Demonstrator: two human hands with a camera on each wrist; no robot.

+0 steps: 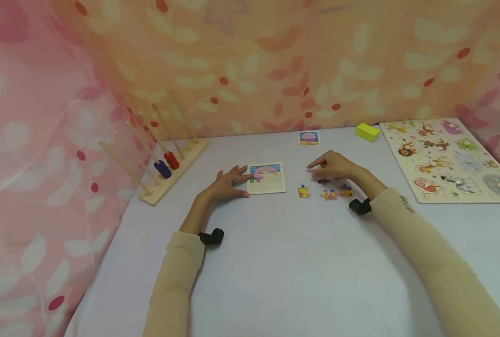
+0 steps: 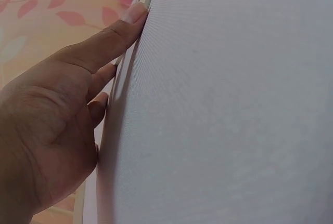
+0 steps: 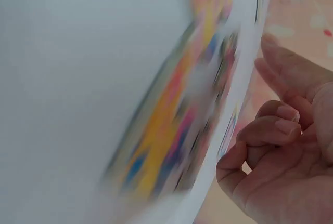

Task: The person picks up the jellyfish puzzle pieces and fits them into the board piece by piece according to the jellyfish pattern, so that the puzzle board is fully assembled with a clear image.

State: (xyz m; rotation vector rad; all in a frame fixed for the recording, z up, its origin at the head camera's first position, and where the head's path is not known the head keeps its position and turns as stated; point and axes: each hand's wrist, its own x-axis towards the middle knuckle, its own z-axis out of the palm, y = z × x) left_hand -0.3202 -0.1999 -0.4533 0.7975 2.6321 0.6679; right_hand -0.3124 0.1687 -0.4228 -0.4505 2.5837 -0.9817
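Note:
My left hand (image 1: 228, 182) rests spread at the left edge of a small square puzzle board (image 1: 284, 185), its fingertips and thumb touching the frame. Part of a pink sea creature picture (image 1: 268, 170) fills the board's upper area; the lower area is bare and pale. In the head view my right hand (image 1: 334, 166) hovers over loose jigsaw pieces (image 1: 328, 194), index finger extended and other fingers curled, with nothing visible in its grasp. A yellow piece (image 1: 304, 191) lies nearest the board. Blurred pieces (image 3: 166, 104) pass below the right hand in the right wrist view.
A wooden peg stand (image 1: 182, 166) with blue rings (image 1: 163, 169) and red rings (image 1: 172, 160) stands at the left. Farther back lie a small picture card (image 1: 309, 138) and a yellow block (image 1: 367, 132). An animal peg board (image 1: 448, 164) occupies the right side. Patterned cloth (image 1: 275, 65) hangs behind.

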